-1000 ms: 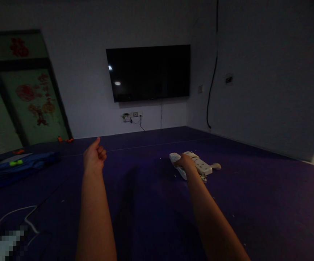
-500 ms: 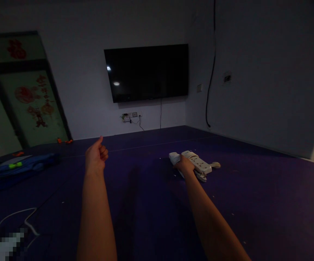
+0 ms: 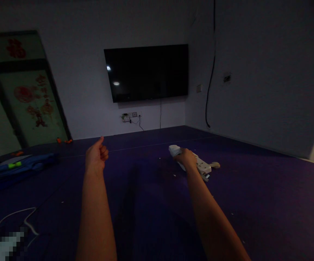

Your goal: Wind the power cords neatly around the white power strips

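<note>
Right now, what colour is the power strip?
The power strip is white, best seen in the head view.

A black television [image 3: 146, 72] hangs above wall sockets [image 3: 134, 114].

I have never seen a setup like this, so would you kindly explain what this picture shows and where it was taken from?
There is no machine here: a person works with two bare hands, seen from a camera worn on the head, looking forward and down. Their forearms reach in from the bottom edge over a wide dark purple surface. The right hand lies over a white plastic power strip with sockets and a white bundle beside it; its far side is hidden, so its grip cannot be judged. The left hand makes a fist, thumb up, with nothing visible in its grip. At the left lie a crumpled blue cloth and a thin white cable. Beyond, a flat black television hangs on a pale wall.
</note>
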`<state>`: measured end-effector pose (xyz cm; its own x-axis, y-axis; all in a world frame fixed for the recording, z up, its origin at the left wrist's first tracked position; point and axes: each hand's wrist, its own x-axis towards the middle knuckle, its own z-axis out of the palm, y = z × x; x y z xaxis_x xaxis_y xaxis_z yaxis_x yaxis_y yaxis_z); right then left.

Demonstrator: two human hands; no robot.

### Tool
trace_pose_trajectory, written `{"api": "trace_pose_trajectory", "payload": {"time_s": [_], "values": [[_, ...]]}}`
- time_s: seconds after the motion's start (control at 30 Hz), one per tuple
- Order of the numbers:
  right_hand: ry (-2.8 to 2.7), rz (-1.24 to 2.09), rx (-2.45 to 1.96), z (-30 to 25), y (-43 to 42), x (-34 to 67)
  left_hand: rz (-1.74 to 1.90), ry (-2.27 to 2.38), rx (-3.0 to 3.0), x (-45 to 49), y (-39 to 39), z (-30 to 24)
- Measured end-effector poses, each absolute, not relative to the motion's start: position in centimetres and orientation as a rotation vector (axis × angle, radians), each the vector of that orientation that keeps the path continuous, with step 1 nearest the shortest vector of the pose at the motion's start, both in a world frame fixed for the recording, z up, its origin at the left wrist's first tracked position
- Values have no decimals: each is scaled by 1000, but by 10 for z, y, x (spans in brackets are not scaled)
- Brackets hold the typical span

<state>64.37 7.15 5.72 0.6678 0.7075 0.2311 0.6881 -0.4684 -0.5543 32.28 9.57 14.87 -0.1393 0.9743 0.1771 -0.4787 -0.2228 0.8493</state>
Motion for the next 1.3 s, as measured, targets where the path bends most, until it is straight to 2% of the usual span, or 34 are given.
{"api": "trace_pose_trajectory", "payload": {"time_s": [0.23, 0.4, 0.5, 0.67, 0.8, 1.3], "values": [[-1011, 64, -1778, 100, 61, 645, 1576, 880, 1062, 327, 96, 147], [-1012, 417, -1222, 124, 54, 607, 1446, 887, 1248, 333, 95, 146], [-1000, 610, -1033, 135, 48, 579, 1383, 937, 1381, 342, 88, 148], [-1032, 817, -948, 141, 44, 547, 1211, 957, 1581, 365, 71, 150], [-1045, 861, -916, 141, 45, 533, 1074, 964, 1645, 379, 62, 151], [-1030, 898, -871, 138, 49, 517, 1139, 943, 1568, 395, 65, 150]]}}
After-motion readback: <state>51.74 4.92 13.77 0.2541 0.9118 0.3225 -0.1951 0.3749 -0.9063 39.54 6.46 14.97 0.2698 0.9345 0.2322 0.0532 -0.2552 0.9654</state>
